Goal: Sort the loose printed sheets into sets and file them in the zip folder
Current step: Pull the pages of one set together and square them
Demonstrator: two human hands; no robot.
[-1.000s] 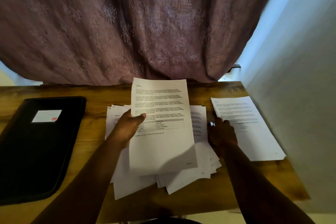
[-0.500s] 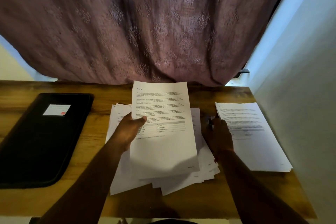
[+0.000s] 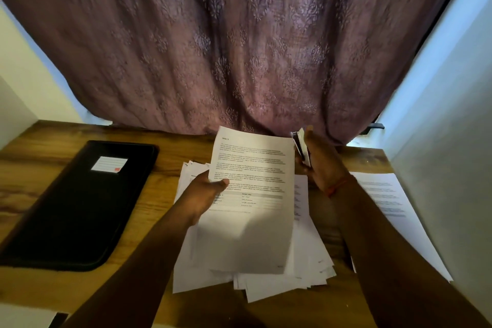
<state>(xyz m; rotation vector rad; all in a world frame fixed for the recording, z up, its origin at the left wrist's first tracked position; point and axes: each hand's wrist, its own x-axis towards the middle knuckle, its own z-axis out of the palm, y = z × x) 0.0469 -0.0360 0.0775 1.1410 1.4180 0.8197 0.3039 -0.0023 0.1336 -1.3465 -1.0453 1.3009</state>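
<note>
The left hand (image 3: 205,194) pinches 1 printed sheet (image 3: 253,194) by its left edge, thumb on the text, raised over the loose pile (image 3: 306,271) on the wooden desk (image 3: 48,141). The right hand (image 3: 319,162) curls its fingers around a small black-and-white object (image 3: 302,150) I cannot identify, beside the sheet's top right corner. The black zip folder (image 3: 77,208) lies closed to the left, a second stack (image 3: 394,208) lies right, partly hidden by the right forearm, and a curtain (image 3: 239,42) hangs behind.

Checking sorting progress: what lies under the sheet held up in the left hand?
Under the held sheet, which the left hand grips, a messy pile of loose sheets lies on the table. Its middle is covered, so the top page there is unreadable.
</note>
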